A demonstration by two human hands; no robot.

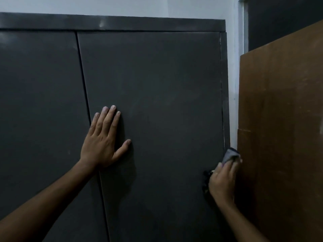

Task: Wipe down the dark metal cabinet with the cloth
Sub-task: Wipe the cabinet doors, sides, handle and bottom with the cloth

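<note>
While the left hand (103, 138) is being laid flat against the dark metal cabinet (157, 95), fingers straight and thumb spread, nothing is being grasped by it; the palm is resting on the right door just beside the vertical seam (87, 102) between the two doors. The cloth (230, 155), grey and bunched, is being gripped in the curled fingers of the right hand (222, 179) and is being held at the cabinet's right edge, low on the door, where a narrow frame strip (225, 95) is running alongside. A small dark fitting (205, 180) is being partly hidden behind this hand; its kind cannot be told. The door faces are being shown as matt, dim and faintly smudged, with a horizontal top band (111, 23) catching a pale reflection. A white wall (233, 75) is being shown behind and to the right of the cabinet. A brown board (279, 119) is being leaned upright close beside the cabinet's right edge, so that only a narrow gap is being left there for the cloth hand. Wide open door surface is being left between and above the two hands.
</note>
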